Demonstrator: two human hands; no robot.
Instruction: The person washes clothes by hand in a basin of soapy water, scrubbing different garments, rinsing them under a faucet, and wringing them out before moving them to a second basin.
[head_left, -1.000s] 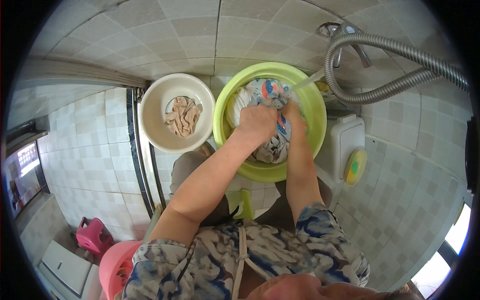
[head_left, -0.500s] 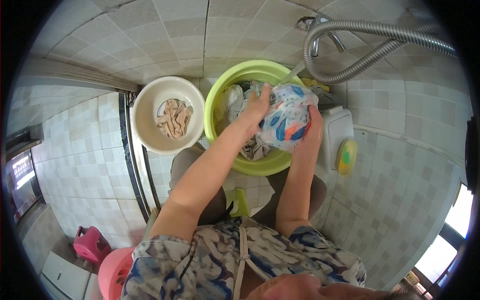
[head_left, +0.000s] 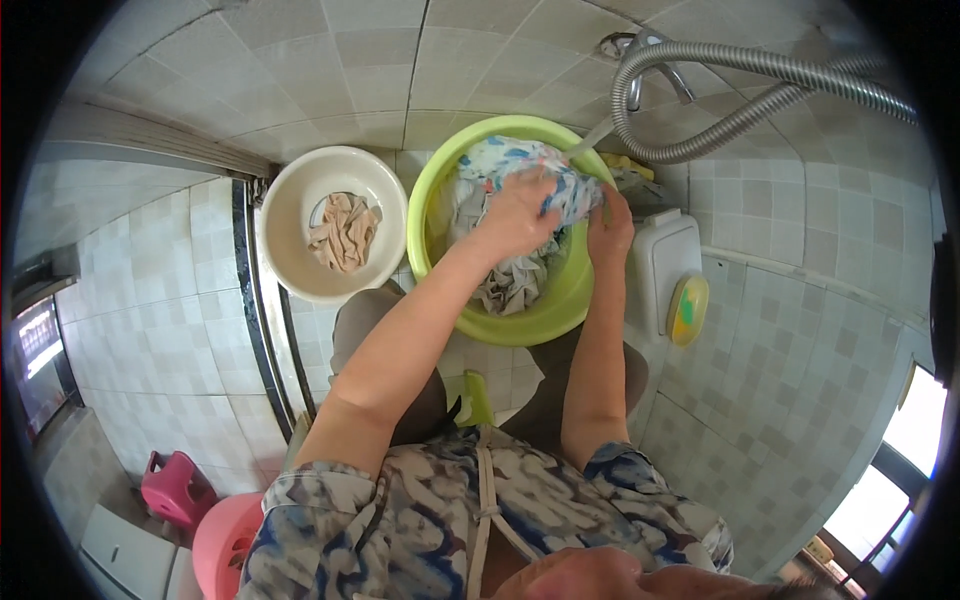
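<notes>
A wet white cloth with blue and red patches (head_left: 505,155) lies stretched across the far side of a lime-green basin (head_left: 425,200). My left hand (head_left: 520,212) is closed on the middle of it, its fingers somewhat blurred. At the basin's right rim, my right hand (head_left: 608,232) grips the bunched right end of the same cloth. Beneath both hands, grey and pale wet laundry (head_left: 515,285) fills the basin. A stream of water (head_left: 592,137) runs in by the far right rim, close to the cloth.
A cream basin (head_left: 280,265) holding a beige cloth (head_left: 345,235) stands to the left. On the right are a white box (head_left: 665,260) and a yellow-green brush (head_left: 689,310). A metal hose (head_left: 720,55) loops below the wall tap (head_left: 640,65). A pink stool (head_left: 178,488) stands lower left.
The patterned cloth, earlier a rounded bundle between my hands, now spreads leftward over the laundry. My left hand has turned and come down onto it; my right hand has shifted slightly left.
</notes>
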